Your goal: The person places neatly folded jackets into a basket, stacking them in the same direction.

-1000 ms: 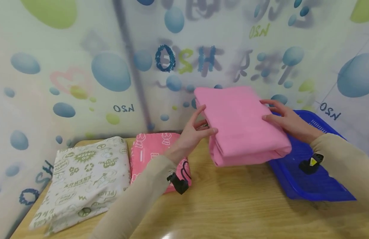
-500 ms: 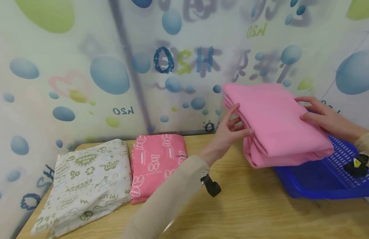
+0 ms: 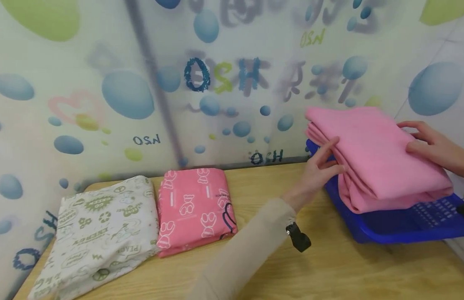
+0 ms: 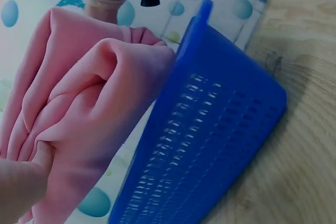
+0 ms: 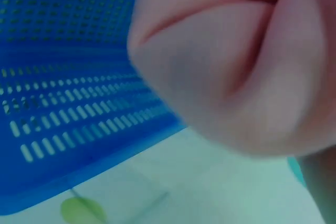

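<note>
A thick folded pink cloth (image 3: 378,154) is held up over the blue plastic basket (image 3: 370,233), its far right side slightly lifted. My left hand (image 3: 316,173) pinches the cloth's left side, where the stacked folds show. In the left wrist view the left thumb (image 4: 44,161) presses into a fold, and the other fingers are hidden. My right hand (image 3: 436,146) grips the opposite edge, thumb on top. The basket's perforated wall (image 4: 210,114) stands close beneath the cloth in the left wrist view. In the right wrist view the basket's slotted side (image 5: 68,98) shows beside a blurred pink mass.
On the left of the wooden table (image 3: 277,196) lie a white folded bundle (image 3: 108,229) with olive print and a pink folded bundle (image 3: 194,208) with white bear figures. A patterned wall sheet (image 3: 232,104) hangs right behind the table.
Both hands have carried the pink cloth to the right, from beside the basket to over it. The pink bear-print bundle, partly covered by the left arm before, now shows whole.
</note>
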A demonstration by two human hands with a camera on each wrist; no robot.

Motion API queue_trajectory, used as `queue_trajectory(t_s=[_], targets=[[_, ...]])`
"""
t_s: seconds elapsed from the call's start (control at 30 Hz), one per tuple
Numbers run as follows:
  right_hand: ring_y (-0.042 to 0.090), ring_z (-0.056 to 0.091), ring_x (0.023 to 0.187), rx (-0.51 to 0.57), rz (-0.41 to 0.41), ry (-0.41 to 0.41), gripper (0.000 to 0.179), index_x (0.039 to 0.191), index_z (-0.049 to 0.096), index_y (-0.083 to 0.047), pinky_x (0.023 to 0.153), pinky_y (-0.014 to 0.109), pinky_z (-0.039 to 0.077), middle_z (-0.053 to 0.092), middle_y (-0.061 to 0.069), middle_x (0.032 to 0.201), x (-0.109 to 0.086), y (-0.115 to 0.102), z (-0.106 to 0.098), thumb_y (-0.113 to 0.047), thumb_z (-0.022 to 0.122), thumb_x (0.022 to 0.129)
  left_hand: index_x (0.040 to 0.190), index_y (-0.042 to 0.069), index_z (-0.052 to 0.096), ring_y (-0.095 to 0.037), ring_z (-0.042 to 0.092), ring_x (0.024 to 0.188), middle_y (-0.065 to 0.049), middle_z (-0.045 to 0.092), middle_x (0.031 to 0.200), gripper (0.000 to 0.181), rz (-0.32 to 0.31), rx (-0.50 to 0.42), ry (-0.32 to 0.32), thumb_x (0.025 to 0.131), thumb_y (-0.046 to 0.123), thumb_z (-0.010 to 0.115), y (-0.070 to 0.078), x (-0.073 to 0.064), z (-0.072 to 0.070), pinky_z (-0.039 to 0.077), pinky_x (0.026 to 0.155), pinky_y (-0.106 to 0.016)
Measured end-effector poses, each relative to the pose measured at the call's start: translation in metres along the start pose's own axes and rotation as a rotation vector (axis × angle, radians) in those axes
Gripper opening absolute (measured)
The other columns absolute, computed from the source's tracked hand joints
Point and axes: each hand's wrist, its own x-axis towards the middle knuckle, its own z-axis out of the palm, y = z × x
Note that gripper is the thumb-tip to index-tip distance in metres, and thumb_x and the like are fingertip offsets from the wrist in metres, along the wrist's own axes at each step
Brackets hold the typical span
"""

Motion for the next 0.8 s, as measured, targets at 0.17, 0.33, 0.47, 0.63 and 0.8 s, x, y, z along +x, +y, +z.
queue_trajectory(t_s=[0.17, 0.33, 0.47, 0.63, 0.8], targets=[[0.049, 0.035, 0.112, 0.005, 0.038, -0.023, 0.057, 0.148, 0.018, -0.022, 0.074, 0.034, 0.050, 0.021, 0.035, 0.140, -0.003, 0.016, -0.004, -0.027, 0.050, 0.100, 0.148, 0.015, 0.042, -0.010, 0.057, 0.092, 0.002, 0.046, 0.142, 0.067, 0.003, -0.025, 0.015, 0.089, -0.015, 0.052, -0.021, 0.005, 0.014, 0.043, 0.091, -0.020], [0.062, 0.024, 0.117, 0.024, 0.113, -0.093, 0.069, 0.149, 0.005, -0.008, 0.083, 0.078, 0.031, 0.011, 0.041, 0.141, -0.006, 0.026, -0.002, -0.034, 0.046, 0.100, 0.142, 0.014, 0.051, -0.007, 0.059, 0.096, 0.001, 0.053, 0.137, 0.064, -0.022, 0.078, 0.114, 0.085, -0.012, 0.059, -0.040, 0.009, 0.023, 0.042, 0.091, -0.018], [0.061, 0.024, 0.117, 0.012, 0.122, -0.123, 0.072, 0.148, 0.004, -0.002, 0.083, 0.078, 0.030, 0.010, 0.041, 0.141, -0.007, 0.035, 0.001, -0.036, 0.045, 0.099, 0.137, 0.013, 0.057, 0.001, 0.049, 0.114, 0.003, 0.057, 0.133, 0.058, -0.054, 0.260, 0.165, 0.082, -0.005, 0.066, -0.047, 0.013, 0.021, 0.036, 0.098, -0.017], [0.060, 0.025, 0.117, 0.010, 0.101, -0.160, 0.071, 0.146, 0.005, 0.000, 0.082, 0.073, 0.033, 0.013, 0.041, 0.139, -0.006, 0.045, 0.007, -0.034, 0.045, 0.099, 0.135, 0.011, 0.059, 0.002, 0.046, 0.116, 0.001, 0.058, 0.132, 0.054, -0.112, 0.340, 0.179, 0.082, 0.001, 0.066, -0.051, 0.015, 0.018, 0.035, 0.098, -0.018], [0.060, 0.026, 0.116, 0.021, 0.098, -0.234, 0.071, 0.147, 0.003, 0.002, 0.083, 0.074, 0.033, 0.012, 0.042, 0.139, -0.009, 0.053, 0.011, -0.033, 0.043, 0.100, 0.138, 0.009, 0.054, -0.001, 0.044, 0.121, 0.000, 0.055, 0.136, 0.055, -0.159, 0.508, 0.158, 0.084, 0.008, 0.064, -0.048, 0.017, 0.023, 0.033, 0.100, -0.018]])
